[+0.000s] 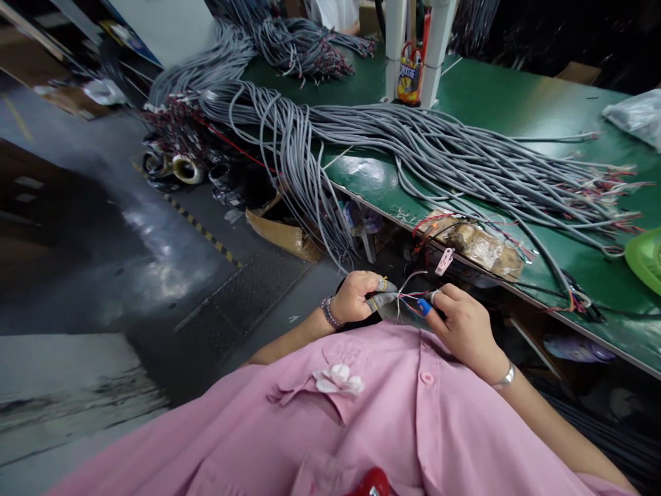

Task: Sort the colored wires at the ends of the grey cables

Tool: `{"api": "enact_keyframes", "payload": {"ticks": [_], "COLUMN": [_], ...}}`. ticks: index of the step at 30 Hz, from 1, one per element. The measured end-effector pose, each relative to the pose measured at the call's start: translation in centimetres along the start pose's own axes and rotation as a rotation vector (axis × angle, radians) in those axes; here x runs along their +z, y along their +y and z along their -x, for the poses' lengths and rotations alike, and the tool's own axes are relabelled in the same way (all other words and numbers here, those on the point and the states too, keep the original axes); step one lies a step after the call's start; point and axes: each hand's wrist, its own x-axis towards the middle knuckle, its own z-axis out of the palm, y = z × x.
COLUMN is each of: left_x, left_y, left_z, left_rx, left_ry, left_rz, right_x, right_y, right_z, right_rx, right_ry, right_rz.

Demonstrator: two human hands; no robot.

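Just in front of the pink shirt, my left hand (360, 297) pinches the end of a grey cable, its thumb and finger wrapped in grey covers. Thin coloured wires (407, 296) fan out from the cable end, red, blue, white and dark ones among them. On the other side my right hand (457, 320) is closed on these wires, with a blue cover on the thumb and a pale band on a finger. Beyond the hands, at the bench edge, lies a taped cardboard block (485, 249) with wires over it. A small pink clip (444, 262) is beside it.
A large bundle of grey cables (413, 131) lies across the green bench (521, 89) and hangs over its edge. More cables are heaped at the back left. A white post (395, 48) rises from the bench. A green bowl (645, 258) stands at right, a torn carton (284, 231) below.
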Motion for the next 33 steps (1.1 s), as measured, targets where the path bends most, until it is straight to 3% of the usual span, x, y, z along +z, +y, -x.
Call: {"api": "enact_keyframes", "payload": {"ticks": [15,21,29,33], "left_x": [-0.1,0.3,0.9,1.1], "left_y": [0.2,0.3,0.1,-0.1], "left_z": [0.1,-0.1,0.3,0.8], "left_rx": [-0.028,-0.025,-0.020,-0.035], "left_ry": [0.002,-0.042,-0.079,-0.092], "left_rz": [0.051,0.070,0.110,0.173], "right_x": [0.3,0.7,2.7,2.8], "right_y": [-0.2,-0.5,0.0,0.3], "right_z": [0.1,-0.1,-0.3,-0.3], "right_rx": [-0.024,0.044,0.169,0.150], "right_ry": [0.032,-0.004,0.067,0.040], "right_rz": [-0.084,-0.149,-0.230,-0.211]}}
